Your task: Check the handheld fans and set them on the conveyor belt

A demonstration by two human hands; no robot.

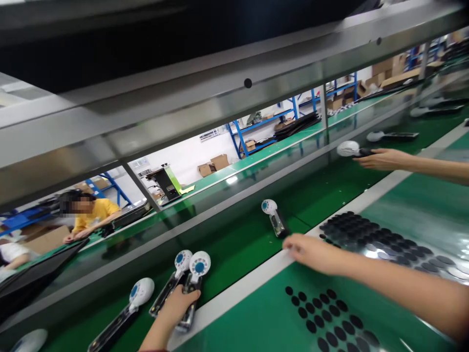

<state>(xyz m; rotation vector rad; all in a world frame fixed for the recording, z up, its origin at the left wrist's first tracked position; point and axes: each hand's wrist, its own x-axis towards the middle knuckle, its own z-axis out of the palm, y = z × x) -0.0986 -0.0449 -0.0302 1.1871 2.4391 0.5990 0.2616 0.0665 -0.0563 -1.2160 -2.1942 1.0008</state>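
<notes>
Green conveyor belt (238, 266), edged by a white rail (234, 300). Left hand (172, 308) closed around the dark handle of a white-headed handheld unit (194, 288), a second unit (172, 278) just beside it. Right hand (311, 253) loosely open at the rail, near a third unit (274, 218) on the belt; sheet of black discs (370, 239) behind.

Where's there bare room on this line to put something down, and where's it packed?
Bare green belt lies between the lone white-headed device and the hand holding another. Green bench is free between the white rail and the black round pads. Crowded: lower left, where devices bunch around a hand.
</notes>
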